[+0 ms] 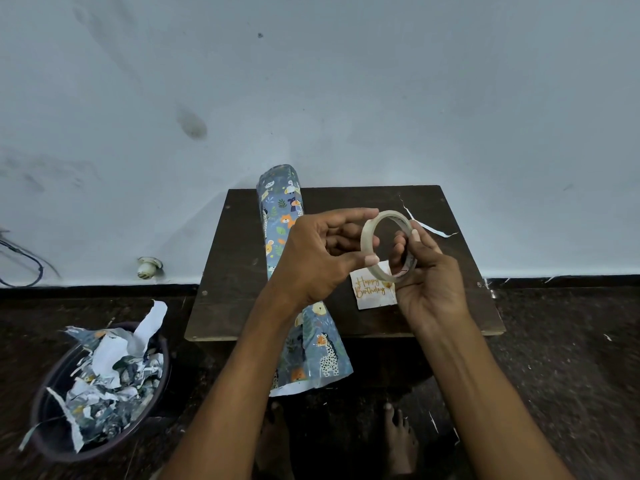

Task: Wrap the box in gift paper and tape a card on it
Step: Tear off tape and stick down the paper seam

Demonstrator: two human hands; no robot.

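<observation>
Clear tape roll (387,246) is sitting above the dark wooden table (239,306), both hands holding it; left hand (313,261) is pinching its near rim between thumb and fingers; right hand (427,285) is gripping its far side, fingers curled around the ring; card (372,292) reading "Happy Birthday" is lying on the table just beneath; rolled gift paper (282,209) is lying across the table's left part, overhanging the near edge; bin (55,441) of paper scraps is standing on the floor at left.
</observation>
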